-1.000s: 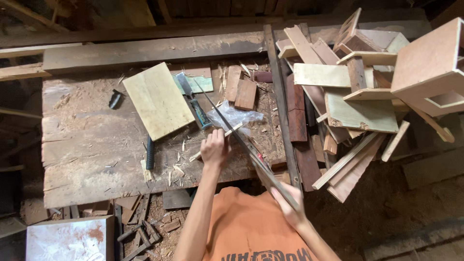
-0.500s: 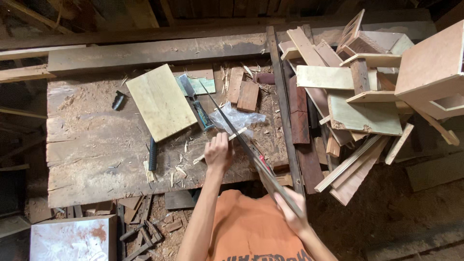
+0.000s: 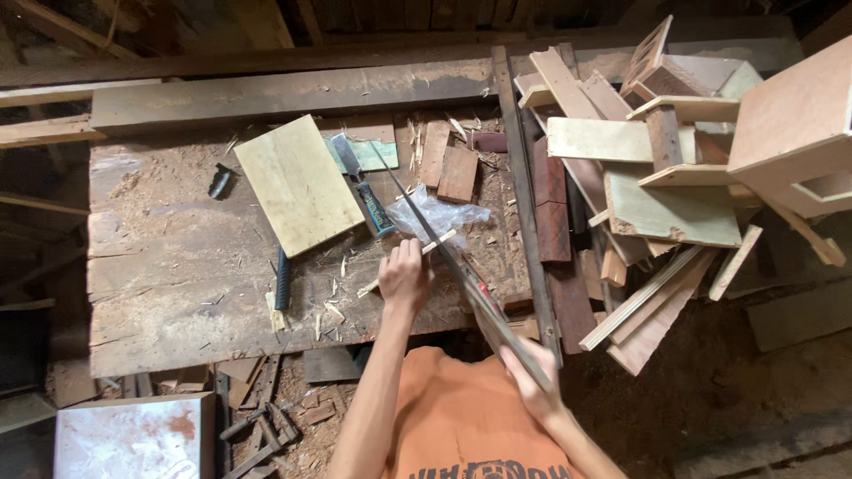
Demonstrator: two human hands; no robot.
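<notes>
Workbench (image 3: 177,293): rough plank top, lying across the middle of the head view, littered with shavings; its near edge is running just ahead of the person's orange shirt (image 3: 470,426).

Left hand (image 3: 405,277): resting near the bench's front edge, fingers curled closed around a thin wooden stick (image 3: 406,263), pinning it to the top. The stick is lying slantwise, its far end reaching toward a crumpled clear plastic bag (image 3: 444,213).

Right hand (image 3: 531,381): hanging off the bench, in front of the near edge, fingers wrapped around the handle end of a long hand saw (image 3: 444,253). The blade is running diagonally up and left, crossing over the stick just beside the left hand; its tip is reaching toward the far side of the bench.

Pale plywood board (image 3: 298,184): lying flat, tilted, in the centre of the top. A chisel with a dark handle (image 3: 366,188) is lying just beside its right edge.

Dark-handled tool (image 3: 282,279): lying left of the left hand, near the front edge. Small dark object (image 3: 219,182): left of the board; open plank surface is showing around it.

Long dark batten (image 3: 524,195): marking the bench's right edge. Beyond it, a scrap-wood heap (image 3: 657,186) of offcuts and panels is crowding the right side.
</notes>
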